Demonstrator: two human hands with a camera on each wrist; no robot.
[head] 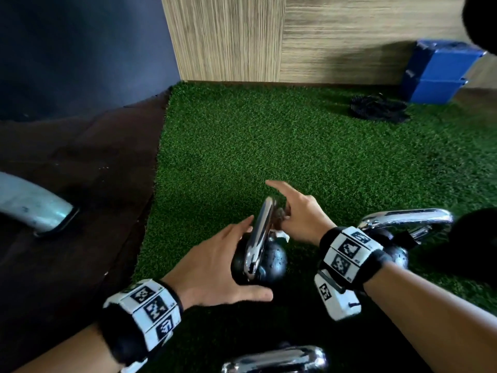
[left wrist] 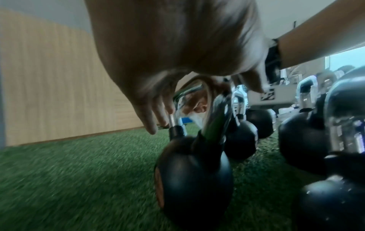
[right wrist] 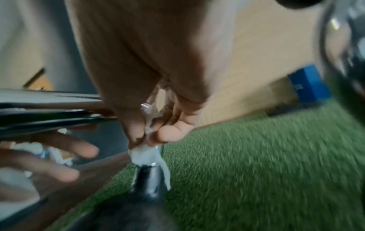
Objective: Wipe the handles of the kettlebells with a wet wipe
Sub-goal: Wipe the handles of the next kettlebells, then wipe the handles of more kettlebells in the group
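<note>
A black kettlebell (head: 269, 261) with a chrome handle (head: 262, 230) stands on green turf at the centre of the head view. My left hand (head: 224, 261) lies against the ball's left side with straight fingers and the thumb along its near side. In the left wrist view those fingers (left wrist: 156, 112) hang beside the handle's leg above the kettlebell (left wrist: 193, 171). My right hand (head: 294, 215) is at the handle's right side, index finger pointing out. It pinches a white wet wipe (right wrist: 148, 154) against the base of the handle leg. A bit of the wipe (head: 283, 234) shows below the hand.
More kettlebells stand close by: one behind my right wrist (head: 403, 222), one at the bottom edge (head: 277, 359). Blue boxes (head: 438, 74) and black straps (head: 376, 109) lie by the wooden wall. A brown mat (head: 80, 184) with a metal tube (head: 35, 204) borders the turf (head: 269, 135) on the left.
</note>
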